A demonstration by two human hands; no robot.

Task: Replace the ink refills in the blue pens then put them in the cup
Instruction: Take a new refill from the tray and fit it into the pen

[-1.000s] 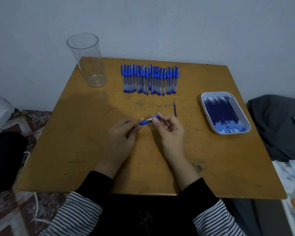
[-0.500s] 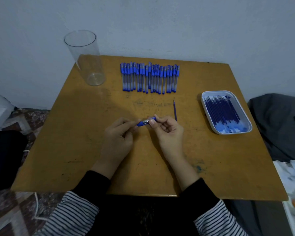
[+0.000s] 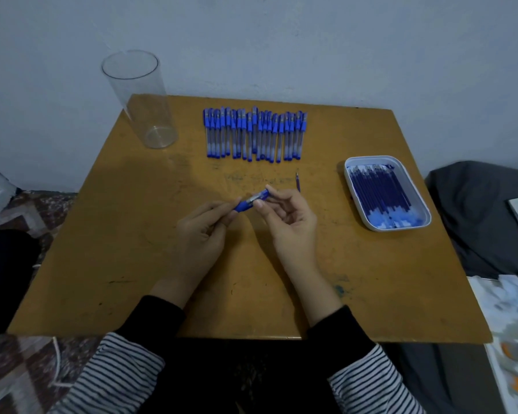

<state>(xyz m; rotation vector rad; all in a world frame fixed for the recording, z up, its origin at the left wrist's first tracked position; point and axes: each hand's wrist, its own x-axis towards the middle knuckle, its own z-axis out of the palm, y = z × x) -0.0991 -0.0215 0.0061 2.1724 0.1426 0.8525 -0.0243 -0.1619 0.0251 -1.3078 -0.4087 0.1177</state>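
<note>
Both hands are up over the middle of the table: the left hand point(image 3: 201, 231) pinches the blue grip end of a pen point(image 3: 251, 201) between thumb and forefinger, and the right hand point(image 3: 290, 222), fingers curled, holds the other end, so the pen bridges the two, tilted up toward the right and lifted just off the wood. There is bare table point(image 3: 117, 249) on every side of the hands, widest to the left and toward the near edge, where the black cuffs and striped sleeves point(image 3: 111, 375) cross it. Just beyond the right hand's fingertips lies a loose refill point(image 3: 298, 182), thin and dark, partly hidden by them. The held pen shows a blue rubber grip, then a clear barrel with a blue part past it. Further back, a row of blue pens point(image 3: 254, 134) lies side by side near the far edge, caps pointing at the wall. The cup point(image 3: 141, 100), tall, clear and upright, stands at the far left corner. On the right, near the edge, a white tray point(image 3: 380, 158) holds a packed bundle of dark blue refills point(image 3: 377, 189). The tabletop is scuffed yellow-brown wood with a blue ink stain near the right forearm. Behind is a plain pale wall point(image 3: 281, 40), a grey cloth point(image 3: 485, 219) heaped on the right, a patterned rug point(image 3: 27, 204) on the left.
</note>
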